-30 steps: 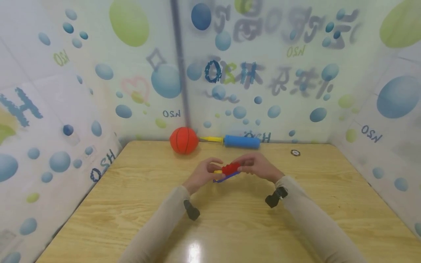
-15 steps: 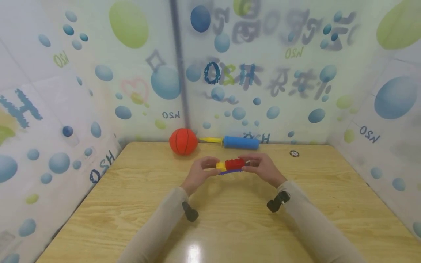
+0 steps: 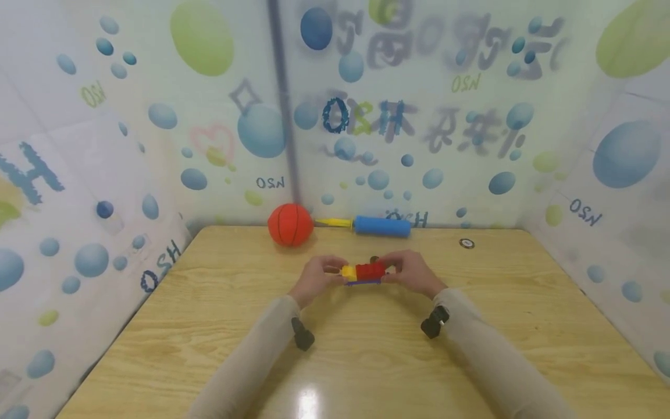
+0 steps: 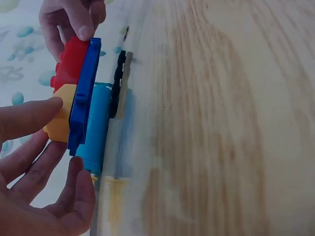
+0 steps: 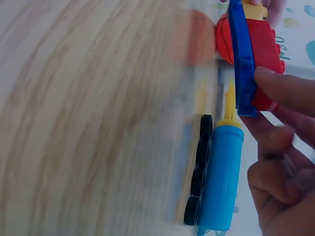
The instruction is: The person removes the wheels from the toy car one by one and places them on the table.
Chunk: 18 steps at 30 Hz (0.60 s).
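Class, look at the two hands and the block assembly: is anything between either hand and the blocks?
Nothing visible. The left hand pinches the yellow end and the right hand the red end of the block assembly, held above the table.

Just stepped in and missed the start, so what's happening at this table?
A person is holding a small toy brick assembly above the wooden table with both hands. The left hand pinches the end with the yellow brick, and the right hand pinches the end with the red brick; both bricks sit on a flat blue plate. At the back of the table, by the wall, lie an orange ball and a blue hand pump.
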Each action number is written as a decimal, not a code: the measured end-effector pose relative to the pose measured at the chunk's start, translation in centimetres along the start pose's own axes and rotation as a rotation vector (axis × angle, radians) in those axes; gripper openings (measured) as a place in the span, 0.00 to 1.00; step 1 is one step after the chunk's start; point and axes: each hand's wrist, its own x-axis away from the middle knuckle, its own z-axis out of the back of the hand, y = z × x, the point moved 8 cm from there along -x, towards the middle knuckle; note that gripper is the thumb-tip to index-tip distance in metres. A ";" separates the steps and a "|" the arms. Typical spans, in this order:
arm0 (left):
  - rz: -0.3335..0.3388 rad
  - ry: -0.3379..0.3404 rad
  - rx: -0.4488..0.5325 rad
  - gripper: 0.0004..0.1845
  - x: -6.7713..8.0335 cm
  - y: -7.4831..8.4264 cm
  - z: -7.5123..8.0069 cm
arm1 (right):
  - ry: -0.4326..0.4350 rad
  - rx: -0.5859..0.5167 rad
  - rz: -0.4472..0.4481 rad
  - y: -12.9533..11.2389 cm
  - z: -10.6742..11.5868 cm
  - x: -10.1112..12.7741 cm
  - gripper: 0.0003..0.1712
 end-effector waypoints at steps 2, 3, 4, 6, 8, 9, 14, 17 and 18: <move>-0.002 0.002 -0.017 0.19 -0.3 -0.2 0.0 | -0.007 0.026 -0.003 0.0 -0.3 -0.2 0.23; -0.002 0.005 -0.026 0.19 -0.4 -0.3 -0.1 | -0.011 0.039 -0.003 0.0 -0.5 -0.3 0.23; -0.006 0.008 -0.035 0.19 -0.5 -0.4 -0.1 | -0.018 0.053 0.000 0.1 -0.7 -0.4 0.22; -0.005 0.009 -0.064 0.19 -0.8 -0.7 -0.2 | -0.030 0.068 -0.006 0.4 -1.0 -0.5 0.22; -0.004 0.005 -0.090 0.18 -0.9 -0.7 -0.4 | -0.040 0.080 -0.003 0.6 -1.3 -0.6 0.21; -0.003 0.003 -0.100 0.18 -0.9 -0.7 -0.4 | -0.045 0.085 0.000 0.7 -1.4 -0.7 0.20; 0.003 0.006 -0.140 0.18 -0.8 -0.4 -0.6 | -0.067 0.087 0.002 0.8 -1.7 -0.8 0.19; 0.014 0.012 -0.160 0.19 -0.8 -0.3 -0.5 | -0.074 0.087 -0.005 0.7 -1.8 -0.8 0.19; 0.017 0.014 -0.165 0.19 -0.9 -0.3 -0.4 | -0.077 0.089 -0.009 0.7 -1.8 -0.8 0.19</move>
